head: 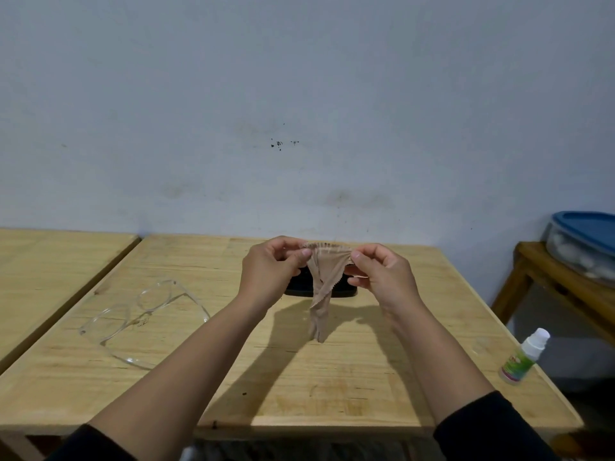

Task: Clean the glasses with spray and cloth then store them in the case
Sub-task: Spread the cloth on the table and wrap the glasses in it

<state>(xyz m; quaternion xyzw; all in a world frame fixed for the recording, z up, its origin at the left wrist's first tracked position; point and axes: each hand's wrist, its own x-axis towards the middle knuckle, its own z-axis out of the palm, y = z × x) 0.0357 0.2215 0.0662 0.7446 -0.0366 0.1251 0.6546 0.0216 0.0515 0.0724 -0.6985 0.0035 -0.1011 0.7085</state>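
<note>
Wooden table (349, 377) against pale blue wall (299, 94)

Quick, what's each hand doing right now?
Left hand: pinching one top corner of the beige cleaning cloth.
Right hand: pinching the other top corner.

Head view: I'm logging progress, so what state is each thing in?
cloth: held up, pinched by both hands
left hand: pinching cloth
right hand: pinching cloth
glasses: lying on table, unfolded
spray bottle: upright, capped
case: on table, mostly hidden
</note>
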